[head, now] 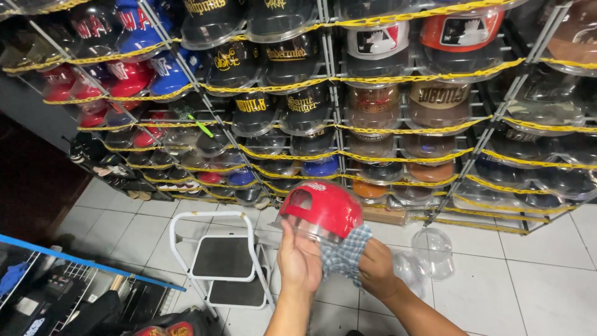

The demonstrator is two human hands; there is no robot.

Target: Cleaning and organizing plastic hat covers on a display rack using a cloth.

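Hands, two: left hand holds one red cap, right hand one checked cloth.

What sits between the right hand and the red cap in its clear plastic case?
In the head view, a checked blue-grey cloth lies between the right hand and the clear-cased red cap.

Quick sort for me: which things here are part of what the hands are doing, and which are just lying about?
In hand:
- red cap in its clear case, held by the left hand
- checked cloth in the right hand

Lying about:
- step stool
- spare clear case on the floor
- wall rack of cased caps
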